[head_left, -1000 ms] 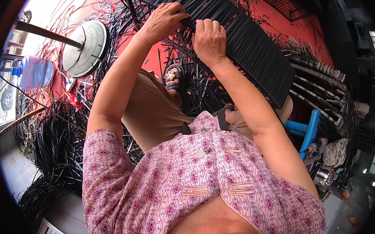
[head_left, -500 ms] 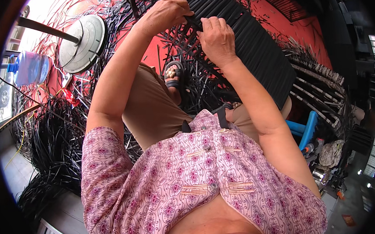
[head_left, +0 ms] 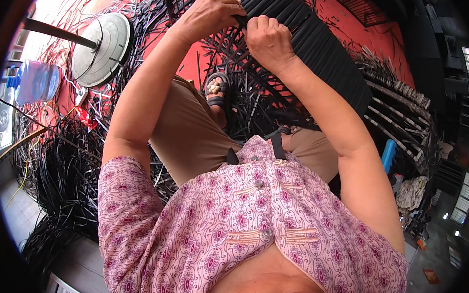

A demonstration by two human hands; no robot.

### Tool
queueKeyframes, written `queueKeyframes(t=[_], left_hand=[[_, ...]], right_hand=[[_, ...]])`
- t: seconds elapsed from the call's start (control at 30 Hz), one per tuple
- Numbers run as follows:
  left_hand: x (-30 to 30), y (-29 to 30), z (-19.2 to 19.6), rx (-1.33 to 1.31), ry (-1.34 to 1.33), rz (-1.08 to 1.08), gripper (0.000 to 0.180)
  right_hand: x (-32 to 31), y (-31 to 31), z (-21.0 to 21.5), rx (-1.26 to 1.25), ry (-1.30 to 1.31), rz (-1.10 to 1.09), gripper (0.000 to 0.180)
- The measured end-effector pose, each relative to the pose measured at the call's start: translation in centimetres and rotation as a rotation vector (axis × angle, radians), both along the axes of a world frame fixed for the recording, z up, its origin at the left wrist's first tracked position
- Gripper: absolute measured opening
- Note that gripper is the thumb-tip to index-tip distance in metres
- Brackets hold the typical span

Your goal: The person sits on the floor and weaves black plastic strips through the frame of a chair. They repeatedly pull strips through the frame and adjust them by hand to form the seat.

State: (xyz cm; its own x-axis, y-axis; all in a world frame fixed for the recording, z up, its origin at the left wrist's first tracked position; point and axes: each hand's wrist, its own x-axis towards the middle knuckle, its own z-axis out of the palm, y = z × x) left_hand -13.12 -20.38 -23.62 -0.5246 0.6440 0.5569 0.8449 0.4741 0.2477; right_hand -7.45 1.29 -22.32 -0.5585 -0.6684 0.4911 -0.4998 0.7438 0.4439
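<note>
A frame wrapped in rows of black flat strips [head_left: 314, 50] slants away in front of me, with loose ends hanging along its near edge. Over its left corner, my left hand [head_left: 211, 14] is closed, fingers bent around a black strip [head_left: 241, 21]. Just to the right, my right hand [head_left: 269, 41] is curled into a fist on the same dark material at the frame's edge. The fingertips of both hands are partly hidden, and only a small gap lies between the hands.
Piles of loose black strips [head_left: 80, 166] cover the floor at left. A round pale base with a pole [head_left: 102, 52] and a clear blue water jug [head_left: 40, 82] are at far left. At right lie a bundle of slatted pieces [head_left: 398, 109] and a blue plastic piece [head_left: 389, 156].
My right hand has moved slightly left and up, closer to my left hand, and its fingers are curled tighter. My left hand has shifted a little to the right.
</note>
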Motion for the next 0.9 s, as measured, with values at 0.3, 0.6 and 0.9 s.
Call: queueKeyframes(t=[0.3,0.6,0.9], left_hand=[[-0.9,-0.3,-0.3,0.043,-0.040,-0.056,0.027],[-0.2,0.3,-0.1,0.071,-0.058,-0.021,0.027],[2.5,1.6,0.4,0.047,0.026,0.058,0.044]], right_hand=[[-0.8,0.6,-0.1,0.083,0.028,0.123,0.009],[-0.5,1.3,-0.1,-0.072,-0.037,0.152,0.020],[3.9,4.1,2.7,-0.491,-0.320,-0.025,0.052]])
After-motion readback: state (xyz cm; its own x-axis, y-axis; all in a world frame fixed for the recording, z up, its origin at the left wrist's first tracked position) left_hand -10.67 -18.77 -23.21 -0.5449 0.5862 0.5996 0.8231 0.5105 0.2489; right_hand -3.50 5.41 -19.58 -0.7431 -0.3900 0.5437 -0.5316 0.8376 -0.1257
